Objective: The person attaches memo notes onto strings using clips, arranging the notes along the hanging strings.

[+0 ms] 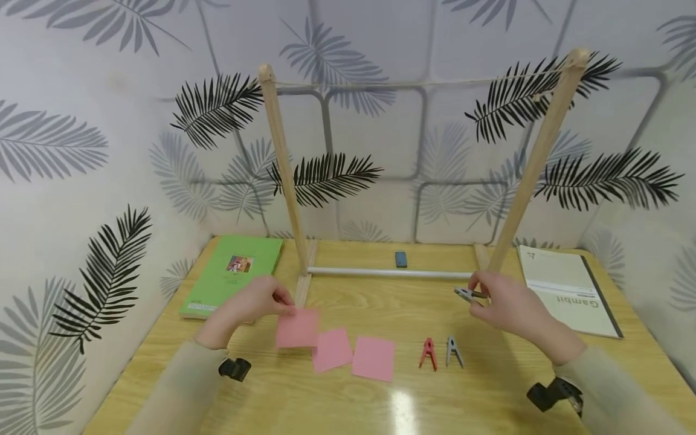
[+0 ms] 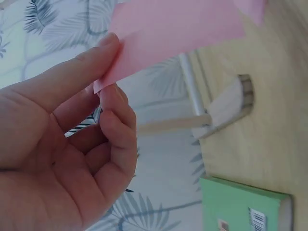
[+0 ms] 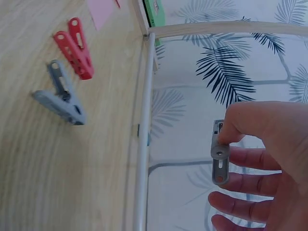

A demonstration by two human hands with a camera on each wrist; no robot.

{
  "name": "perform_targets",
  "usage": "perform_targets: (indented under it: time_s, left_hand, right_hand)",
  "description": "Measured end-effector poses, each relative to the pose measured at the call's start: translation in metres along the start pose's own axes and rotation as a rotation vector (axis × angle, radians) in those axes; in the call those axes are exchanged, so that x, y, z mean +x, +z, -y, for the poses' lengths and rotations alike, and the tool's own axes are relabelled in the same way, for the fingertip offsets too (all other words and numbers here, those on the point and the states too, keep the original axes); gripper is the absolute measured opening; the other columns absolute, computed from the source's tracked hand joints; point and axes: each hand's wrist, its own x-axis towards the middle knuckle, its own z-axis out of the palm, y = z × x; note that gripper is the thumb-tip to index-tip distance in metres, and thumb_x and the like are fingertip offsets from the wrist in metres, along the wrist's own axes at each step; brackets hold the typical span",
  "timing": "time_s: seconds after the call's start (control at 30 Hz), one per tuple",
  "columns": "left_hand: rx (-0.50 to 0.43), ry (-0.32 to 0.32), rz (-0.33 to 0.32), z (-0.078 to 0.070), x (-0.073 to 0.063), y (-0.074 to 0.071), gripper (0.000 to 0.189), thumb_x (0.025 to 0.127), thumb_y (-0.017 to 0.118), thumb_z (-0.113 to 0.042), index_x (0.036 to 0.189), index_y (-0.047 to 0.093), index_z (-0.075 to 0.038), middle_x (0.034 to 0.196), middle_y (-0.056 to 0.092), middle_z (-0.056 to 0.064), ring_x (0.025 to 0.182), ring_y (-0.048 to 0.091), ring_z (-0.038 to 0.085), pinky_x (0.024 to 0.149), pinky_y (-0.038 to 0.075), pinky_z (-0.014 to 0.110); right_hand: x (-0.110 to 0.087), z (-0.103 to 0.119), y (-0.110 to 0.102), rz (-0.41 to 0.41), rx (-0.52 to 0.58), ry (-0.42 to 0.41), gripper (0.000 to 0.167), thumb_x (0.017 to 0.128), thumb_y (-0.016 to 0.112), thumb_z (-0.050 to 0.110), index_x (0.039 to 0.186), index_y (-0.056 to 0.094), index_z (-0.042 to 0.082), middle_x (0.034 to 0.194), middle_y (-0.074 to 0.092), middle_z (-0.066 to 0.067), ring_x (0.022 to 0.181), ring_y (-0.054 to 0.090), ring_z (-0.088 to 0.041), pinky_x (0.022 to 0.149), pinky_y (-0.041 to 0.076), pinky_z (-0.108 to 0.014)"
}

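Note:
Between thumb and fingers, my left hand [image 1: 264, 300] pinches one corner of a pink paper square [image 1: 298, 329], lifted off the table at the left. Two more pink squares lie to its right, a tilted one [image 1: 332, 350] and a straighter one [image 1: 373, 358]. My right hand [image 1: 508, 302] holds a grey clothespin [image 3: 220, 153] in the air near the frame's right post, thumb on one side and fingers on the other. A red clothespin [image 1: 428, 353] and another grey clothespin [image 1: 454, 351] lie on the table between the hands.
A wooden frame stands at the back, with a left post [image 1: 284, 169], a right post [image 1: 535, 163], a string [image 1: 413, 83] across the top and a white rod [image 1: 388, 273] low down. A green book [image 1: 234, 272], a pale booklet [image 1: 568, 290] and a small blue block [image 1: 400, 259] lie around it.

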Motion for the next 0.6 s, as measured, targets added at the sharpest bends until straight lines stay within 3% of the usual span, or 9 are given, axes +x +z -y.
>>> perform_targets:
  time_s: [0.17,0.37,0.6]
  left_hand:
    - [-0.015,0.040,-0.025,-0.021,0.015,-0.012,0.011,0.088,0.075,-0.016,0.088,0.079,-0.005,0.079,0.074,0.004,0.068,0.058,0.008,0.066,0.050,0.026]
    - [-0.034,0.039,-0.040,-0.044,0.031,-0.026,0.013,0.091,0.073,-0.019,0.092,0.078,-0.007,0.086,0.076,0.003,0.077,0.061,0.010,0.073,0.051,0.029]
    - [-0.059,0.046,-0.112,-0.064,0.046,-0.040,0.014,0.091,0.073,-0.021,0.095,0.077,-0.008,0.089,0.074,0.003,0.079,0.061,0.012,0.074,0.052,0.029]
  right_hand:
    - [0.014,0.008,-0.009,-0.057,-0.013,-0.032,0.021,0.083,0.071,0.014,0.102,0.065,0.009,0.079,0.053,-0.002,0.064,0.041,-0.014,0.054,0.033,-0.028]
    - [0.032,0.022,-0.024,-0.117,0.000,-0.086,0.016,0.084,0.071,0.012,0.099,0.067,0.008,0.084,0.053,-0.005,0.071,0.044,-0.016,0.060,0.038,-0.030]
    - [0.054,0.041,-0.049,-0.152,0.042,-0.120,0.015,0.086,0.069,0.010,0.100,0.069,0.004,0.087,0.053,-0.011,0.075,0.045,-0.020,0.064,0.039,-0.034]
